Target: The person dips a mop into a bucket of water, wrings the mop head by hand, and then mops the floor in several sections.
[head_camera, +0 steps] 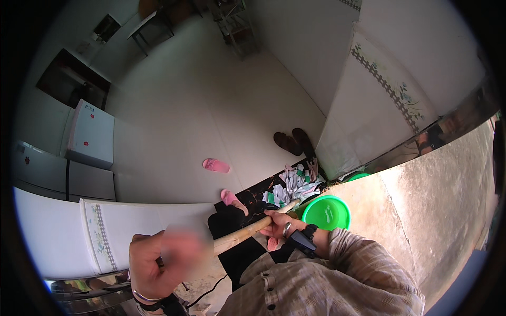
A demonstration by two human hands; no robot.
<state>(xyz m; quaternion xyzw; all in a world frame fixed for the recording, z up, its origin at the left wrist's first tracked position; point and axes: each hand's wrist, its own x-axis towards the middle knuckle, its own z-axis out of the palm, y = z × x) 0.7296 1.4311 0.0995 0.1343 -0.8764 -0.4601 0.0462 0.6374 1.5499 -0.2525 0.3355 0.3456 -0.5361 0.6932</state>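
Note:
My left hand (148,262) is at the lower left, its fingers partly blurred, closed around the upper part of a wooden mop handle (241,235). Farther down, my right hand (278,224) grips the same handle from the right side. The handle slants away to a mop head of cloth strips (296,183), white with green and pinkish pieces. Those strips lie spread over a dark, marbled door threshold (257,196). Beside the mop head and my right forearm stands a bright green plastic basin (331,211).
A pink slipper (216,165) lies on the pale indoor floor (170,118). Dark shoes (288,143) sit by the right wall. A foot in pink footwear (233,200) is at the threshold. White cabinets (93,136) line the left; concrete ground (427,189) extends right.

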